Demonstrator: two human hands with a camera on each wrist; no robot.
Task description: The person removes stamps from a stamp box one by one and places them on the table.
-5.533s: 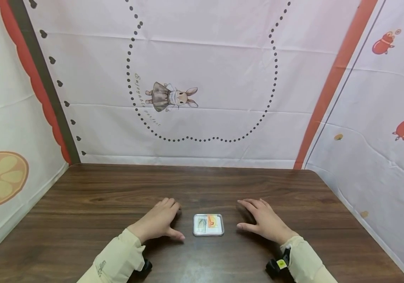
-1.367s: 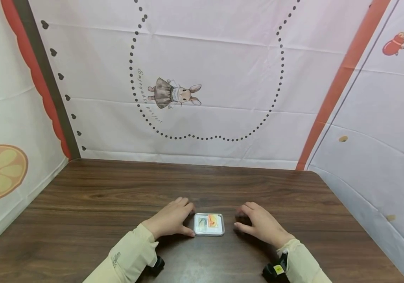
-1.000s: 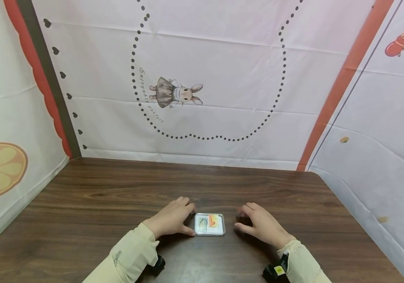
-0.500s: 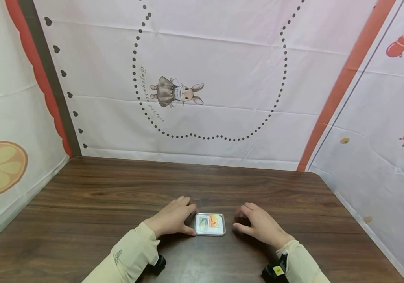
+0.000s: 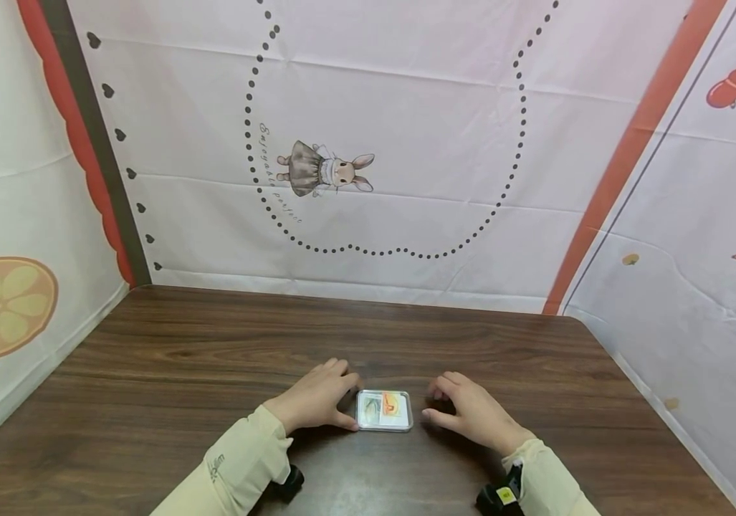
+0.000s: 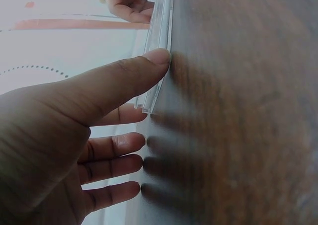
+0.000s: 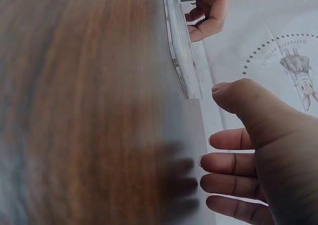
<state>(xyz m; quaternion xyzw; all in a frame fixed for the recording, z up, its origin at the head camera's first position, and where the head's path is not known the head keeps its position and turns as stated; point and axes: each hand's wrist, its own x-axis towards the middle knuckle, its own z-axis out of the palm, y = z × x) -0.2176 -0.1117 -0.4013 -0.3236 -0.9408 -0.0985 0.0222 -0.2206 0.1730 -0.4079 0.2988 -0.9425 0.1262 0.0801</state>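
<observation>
clear plastic, by the look of it, makes up the small flat case (image 5: 383, 411) lying on the worktop (image 5: 213, 322) between your two sets of fingers. your left hand (image 5: 316, 398) has its fingers spread and nearly straight, thumb by the case's near left corner and index by the far one, probably to bracket its width; whether they press is hard to tell. your right hand (image 5: 474, 414) is relaxed, fingers parted and holding nothing, just off the right end. the case likely lies flat so its orange panel (image 5: 391, 405) faces you; the print there is too small to read. well beyond your fingertips, sideways lettering (image 5: 271, 179) on the cloth (image 5: 406, 115) reads "enjoyable perfect". behind your right fingers, the yellow tag (image 5: 506, 495) is illegible.
</observation>
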